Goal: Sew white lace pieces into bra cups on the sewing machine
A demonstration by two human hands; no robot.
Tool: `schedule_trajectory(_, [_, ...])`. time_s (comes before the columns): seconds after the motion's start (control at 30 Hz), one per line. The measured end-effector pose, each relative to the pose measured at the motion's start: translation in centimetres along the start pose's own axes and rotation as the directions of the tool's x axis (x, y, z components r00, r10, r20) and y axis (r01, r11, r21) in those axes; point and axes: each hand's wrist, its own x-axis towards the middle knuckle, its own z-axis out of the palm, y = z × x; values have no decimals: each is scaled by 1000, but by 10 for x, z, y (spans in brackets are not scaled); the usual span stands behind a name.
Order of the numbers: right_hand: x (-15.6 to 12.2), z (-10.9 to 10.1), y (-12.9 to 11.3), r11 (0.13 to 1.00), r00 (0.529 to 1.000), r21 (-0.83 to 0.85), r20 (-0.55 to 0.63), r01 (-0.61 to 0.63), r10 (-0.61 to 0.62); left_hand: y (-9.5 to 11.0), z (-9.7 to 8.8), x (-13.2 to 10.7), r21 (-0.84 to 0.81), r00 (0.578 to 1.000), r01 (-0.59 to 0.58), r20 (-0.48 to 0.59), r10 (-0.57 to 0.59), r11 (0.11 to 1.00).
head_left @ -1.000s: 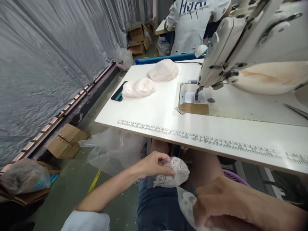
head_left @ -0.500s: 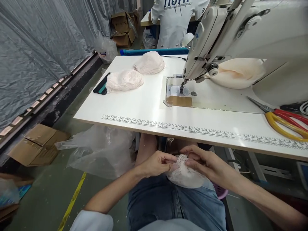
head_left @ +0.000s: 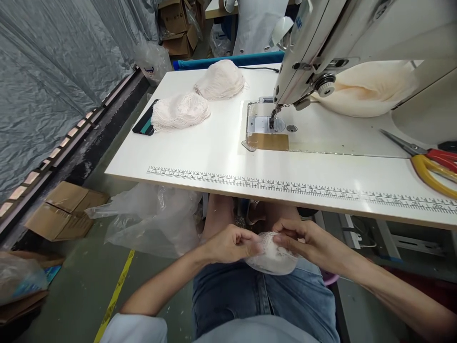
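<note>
A white lace bra cup (head_left: 273,261) lies over my lap, below the table's front edge. My left hand (head_left: 231,245) pinches its left side between thumb and fingers. With thumb and forefinger, my right hand (head_left: 303,241) grips the lace edge at the upper right. The fingertips of both hands partly cover the lace. On the table, two stacks of pale pink lace cups, a nearer stack (head_left: 180,112) and a farther stack (head_left: 221,81), sit side by side at the left.
A white sewing machine (head_left: 314,62) stands on the white table (head_left: 196,152), with cream fabric (head_left: 367,90) behind its needle. Scissors (head_left: 424,155) with red and yellow handles lie at the right. A plastic bag (head_left: 157,214) hangs below the table; a cardboard box (head_left: 66,209) is on the floor.
My view has tilted slightly downward. Both hands stay on the cup; its lace edge has shifted a little and less of it stands up between my fingers.
</note>
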Motion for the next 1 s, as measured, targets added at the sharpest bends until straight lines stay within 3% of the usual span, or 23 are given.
schedule_trajectory(0.2, [-6,-1,1,998,1000,-60,-9,18,-18,1,7,2,-8,991,45,-122,-45,999])
schedule_trajectory(0.33, [-8,-1,7,961,990,-240,15,136,-137,7,6,1,164,1000,2,-17,1,986])
schedule_trajectory(0.47, [-4,4,7,955,978,-210,57,209,-202,11,2,1,320,996,-10,91,-21,947])
schedule_trajectory(0.57, [0,6,8,984,985,-102,100,148,-138,10,-2,0,296,993,-32,120,-4,955])
schedule_trajectory(0.7, [0,6,13,1000,992,-11,128,11,-9,4,-3,-1,180,998,-2,60,-9,984])
schedule_trajectory(0.83, [-1,7,16,1000,993,16,119,-23,21,1,0,1,113,998,66,7,-67,991])
schedule_trajectory(1.0, [0,7,16,990,985,133,172,-46,23,3,-2,2,73,994,91,56,-95,993])
